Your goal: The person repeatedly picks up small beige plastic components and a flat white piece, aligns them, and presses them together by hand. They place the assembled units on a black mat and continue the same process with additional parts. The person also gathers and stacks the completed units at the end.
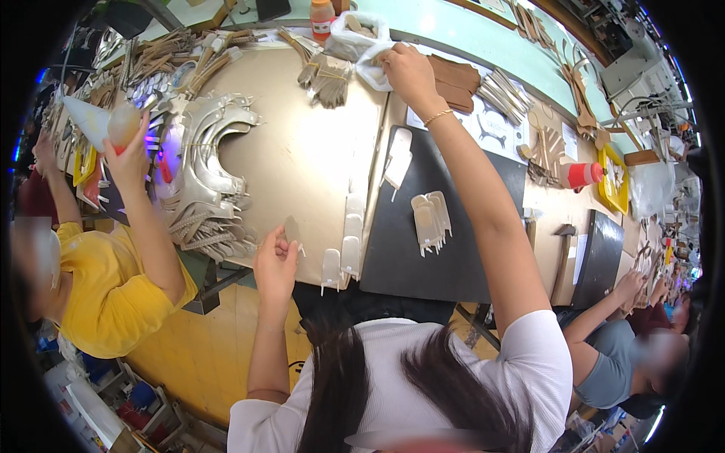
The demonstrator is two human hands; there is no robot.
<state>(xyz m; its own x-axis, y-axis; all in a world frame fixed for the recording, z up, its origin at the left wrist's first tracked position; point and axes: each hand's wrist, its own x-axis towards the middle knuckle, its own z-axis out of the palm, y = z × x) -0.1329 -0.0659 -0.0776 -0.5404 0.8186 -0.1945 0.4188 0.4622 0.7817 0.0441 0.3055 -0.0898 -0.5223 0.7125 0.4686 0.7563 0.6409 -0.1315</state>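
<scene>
My left hand is closed in a pinch near the table's front edge, holding a small flat grey-beige piece upright. Just right of it, pale flat pieces with thin prongs lie in a row running away from me. Far out, my right hand reaches to the mouth of a white plastic bag; its fingers are curled, and the tips are partly hidden there. Under my right arm, a fanned stack of pale pronged pieces rests on a black board. More pale pieces lie at its far left corner.
Curved silvery straps are heaped at left. Brown leather pieces and silvery strips lie beyond the board. A hammer and a red-labelled bottle are at right. Co-workers sit on both sides, one in a yellow shirt.
</scene>
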